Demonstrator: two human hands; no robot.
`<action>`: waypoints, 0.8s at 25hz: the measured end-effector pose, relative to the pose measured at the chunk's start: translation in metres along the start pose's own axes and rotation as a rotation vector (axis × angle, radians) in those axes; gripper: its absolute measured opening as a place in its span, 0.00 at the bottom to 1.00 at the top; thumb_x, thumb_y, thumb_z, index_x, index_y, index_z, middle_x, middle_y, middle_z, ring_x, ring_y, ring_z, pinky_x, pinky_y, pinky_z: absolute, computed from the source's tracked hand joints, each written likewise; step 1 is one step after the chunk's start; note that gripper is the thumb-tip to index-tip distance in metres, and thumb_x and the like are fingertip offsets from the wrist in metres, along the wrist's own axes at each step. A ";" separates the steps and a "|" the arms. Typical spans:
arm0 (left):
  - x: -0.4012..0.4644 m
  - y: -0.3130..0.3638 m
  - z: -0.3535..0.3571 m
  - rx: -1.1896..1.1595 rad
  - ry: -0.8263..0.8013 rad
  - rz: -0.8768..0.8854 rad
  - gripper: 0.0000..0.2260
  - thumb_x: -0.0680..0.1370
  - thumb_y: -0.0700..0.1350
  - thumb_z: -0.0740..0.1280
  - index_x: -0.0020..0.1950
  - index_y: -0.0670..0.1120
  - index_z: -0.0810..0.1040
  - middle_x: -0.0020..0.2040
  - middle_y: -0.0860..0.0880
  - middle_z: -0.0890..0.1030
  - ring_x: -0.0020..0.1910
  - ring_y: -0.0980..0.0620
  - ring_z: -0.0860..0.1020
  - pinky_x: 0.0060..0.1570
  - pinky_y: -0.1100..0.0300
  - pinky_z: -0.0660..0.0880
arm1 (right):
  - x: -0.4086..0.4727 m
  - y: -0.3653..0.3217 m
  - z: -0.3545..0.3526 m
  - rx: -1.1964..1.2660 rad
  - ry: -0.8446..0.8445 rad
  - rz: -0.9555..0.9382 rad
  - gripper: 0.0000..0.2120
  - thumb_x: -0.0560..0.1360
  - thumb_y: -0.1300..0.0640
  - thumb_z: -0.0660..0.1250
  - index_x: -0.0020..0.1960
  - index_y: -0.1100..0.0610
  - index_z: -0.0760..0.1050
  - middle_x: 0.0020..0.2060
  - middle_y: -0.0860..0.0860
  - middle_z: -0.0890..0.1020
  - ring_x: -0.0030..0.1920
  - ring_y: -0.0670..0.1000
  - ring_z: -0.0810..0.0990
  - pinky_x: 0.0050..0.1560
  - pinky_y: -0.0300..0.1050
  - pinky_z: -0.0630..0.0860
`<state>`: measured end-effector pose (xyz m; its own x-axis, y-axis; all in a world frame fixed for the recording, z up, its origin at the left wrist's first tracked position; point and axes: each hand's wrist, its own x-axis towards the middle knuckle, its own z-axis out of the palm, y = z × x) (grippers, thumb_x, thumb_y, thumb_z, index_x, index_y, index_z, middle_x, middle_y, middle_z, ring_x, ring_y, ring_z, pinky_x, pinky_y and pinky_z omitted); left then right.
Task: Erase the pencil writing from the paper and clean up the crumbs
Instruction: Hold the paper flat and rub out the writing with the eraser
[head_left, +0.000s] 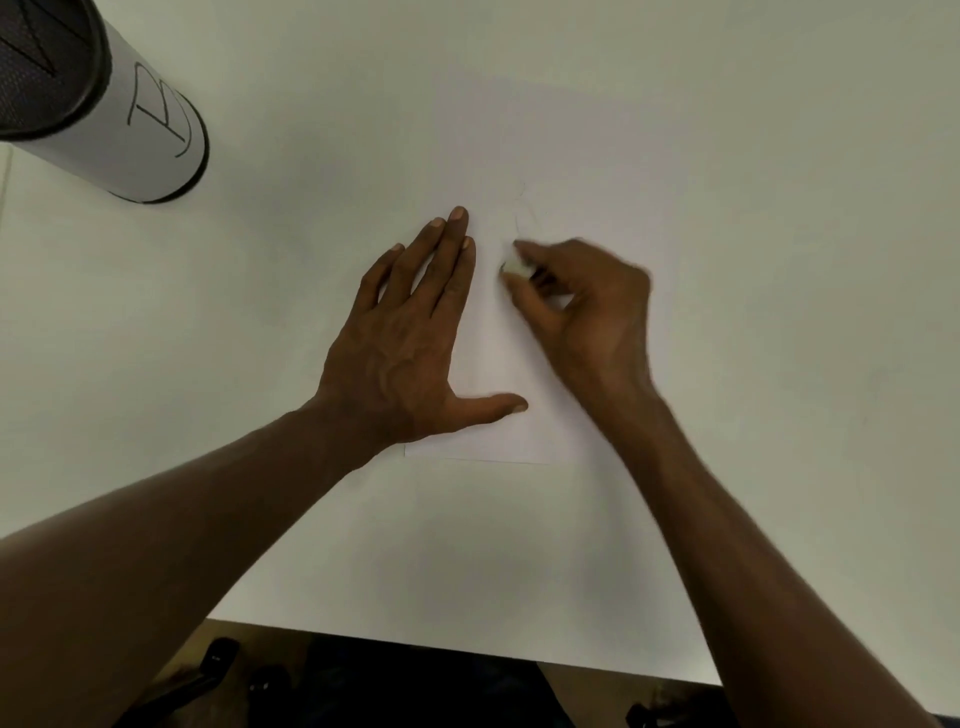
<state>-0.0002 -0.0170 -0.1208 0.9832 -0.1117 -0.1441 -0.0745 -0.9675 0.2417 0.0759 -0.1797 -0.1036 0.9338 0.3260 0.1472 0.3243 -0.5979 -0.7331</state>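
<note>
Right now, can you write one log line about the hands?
left hand: flat on paper | right hand: rubbing with eraser | faint pencil marks

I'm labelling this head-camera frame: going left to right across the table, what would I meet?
White cylindrical container → left hand, flat on the paper → eraser → right hand pinching it.

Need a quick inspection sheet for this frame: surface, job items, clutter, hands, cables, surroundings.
Surface: white table, bare apart from the items below.
Job's things: paper lying flat, faint pencil marks left; white eraser on the paper.
Clutter: cylindrical container with a black rim, far left corner.
Grippers: left hand flat on the paper; right hand pinches the eraser, blurred.
Cables: nothing seen.
Surroundings: dark shapes below the table edge, unclear.
</note>
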 end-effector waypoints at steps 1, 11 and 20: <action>0.000 0.001 0.000 -0.004 -0.001 -0.002 0.58 0.69 0.81 0.55 0.82 0.37 0.55 0.84 0.40 0.51 0.83 0.43 0.51 0.80 0.49 0.47 | 0.008 0.003 -0.003 -0.005 0.043 0.012 0.09 0.74 0.62 0.74 0.53 0.64 0.84 0.40 0.55 0.86 0.38 0.50 0.82 0.43 0.45 0.80; 0.002 0.001 -0.001 0.001 -0.024 -0.005 0.58 0.69 0.81 0.55 0.83 0.38 0.52 0.85 0.42 0.49 0.84 0.44 0.48 0.80 0.51 0.43 | 0.020 0.015 -0.021 -0.025 0.072 0.079 0.08 0.74 0.61 0.74 0.52 0.61 0.84 0.39 0.54 0.86 0.37 0.50 0.83 0.43 0.49 0.81; 0.001 0.002 -0.002 0.008 -0.036 -0.004 0.58 0.69 0.82 0.53 0.83 0.38 0.52 0.85 0.42 0.49 0.84 0.44 0.49 0.80 0.49 0.46 | 0.022 0.021 -0.032 -0.082 0.075 0.041 0.06 0.74 0.62 0.73 0.50 0.62 0.84 0.37 0.55 0.85 0.36 0.53 0.82 0.40 0.53 0.79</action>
<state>0.0015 -0.0185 -0.1186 0.9769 -0.1161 -0.1795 -0.0724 -0.9697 0.2335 0.1077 -0.2087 -0.0949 0.9543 0.2459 0.1700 0.2939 -0.6682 -0.6835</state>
